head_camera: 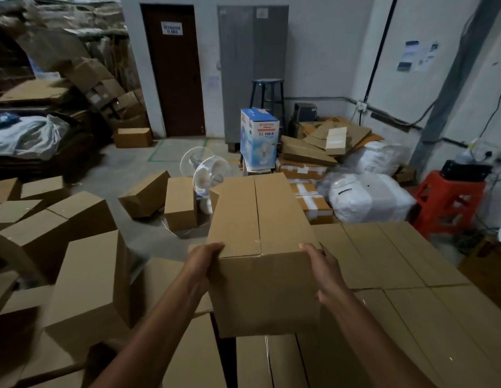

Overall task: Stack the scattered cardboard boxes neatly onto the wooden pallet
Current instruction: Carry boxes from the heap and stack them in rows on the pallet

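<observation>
You've got the box [260, 247] held up by its near end, left hand [204, 264] and right hand [325, 273] curled round either side, over the stacked layer [397, 261]. With that short grip the far end could dip and snag. Loose boxes [87, 275] crowd your left. I can't see the pallet, it's probably underneath.

- Brown door [173, 71] stood shut at 11 o'clock, with a white sign [172, 28] on it; text was too blurred to read.
- Grey metal cabinet [252, 65] was at 12 o'clock against the white wall [327, 51], with a blue stool [267, 93] just in front.
- Black conduit [381, 49] ran down the wall at 1 o'clock, papers [417, 56] stuck up beside it.
- Red plastic stool [448, 203] sat at 3 o'clock, a dark device [465, 170] on top.
- Floor [123, 172] was grey concrete, with a green tape outline [153, 152] near the door.
- Light was dim.
</observation>
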A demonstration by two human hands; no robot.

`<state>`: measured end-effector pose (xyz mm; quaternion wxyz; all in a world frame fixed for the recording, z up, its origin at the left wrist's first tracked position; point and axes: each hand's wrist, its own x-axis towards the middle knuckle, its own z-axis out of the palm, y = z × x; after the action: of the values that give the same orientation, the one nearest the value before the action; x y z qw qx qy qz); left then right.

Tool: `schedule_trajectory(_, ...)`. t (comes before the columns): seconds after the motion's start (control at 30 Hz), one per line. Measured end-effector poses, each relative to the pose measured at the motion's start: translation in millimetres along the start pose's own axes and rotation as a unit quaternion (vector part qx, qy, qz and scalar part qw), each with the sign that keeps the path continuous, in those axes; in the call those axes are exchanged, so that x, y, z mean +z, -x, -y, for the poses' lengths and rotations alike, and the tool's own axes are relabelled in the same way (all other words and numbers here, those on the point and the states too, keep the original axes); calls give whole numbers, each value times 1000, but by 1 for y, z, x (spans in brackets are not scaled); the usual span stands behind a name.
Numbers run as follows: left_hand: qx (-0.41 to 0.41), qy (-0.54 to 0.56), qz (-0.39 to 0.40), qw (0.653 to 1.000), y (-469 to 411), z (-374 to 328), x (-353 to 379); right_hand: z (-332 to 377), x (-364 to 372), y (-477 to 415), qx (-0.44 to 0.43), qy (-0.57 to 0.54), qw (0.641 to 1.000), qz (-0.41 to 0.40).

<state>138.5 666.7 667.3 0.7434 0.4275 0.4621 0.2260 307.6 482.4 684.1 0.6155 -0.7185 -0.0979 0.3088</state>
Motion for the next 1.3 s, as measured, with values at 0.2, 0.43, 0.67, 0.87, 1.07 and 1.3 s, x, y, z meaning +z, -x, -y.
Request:
schedule_trajectory(0.2, 29, -38, -3, 999, -107, -5, 17, -3, 26, -107, 37, -2, 999, -13)
schedule_trajectory(0.43, 50, -50, 24, 997, -239, 30, 36, -42, 39, -251, 85, -6, 996, 17)
schedule_trajectory(0.67, 81, -32, 17, 996, -376, 115, 31, -153, 64, -384, 67, 0, 997, 48)
schedule_trajectory(0.87, 76, -36, 39, 996, -445, 180, 22, -241, 57, -454, 107, -29, 992, 67)
schedule_trajectory(1.07, 63, -43, 44, 996, -467, 220, 21, -276, 51, -474, 125, -26, 989, 70)
schedule_trajectory(1.3, 60, -52, 44, 996, -470, 226, 20, -280, 55, -475, 106, -23, 992, 70)
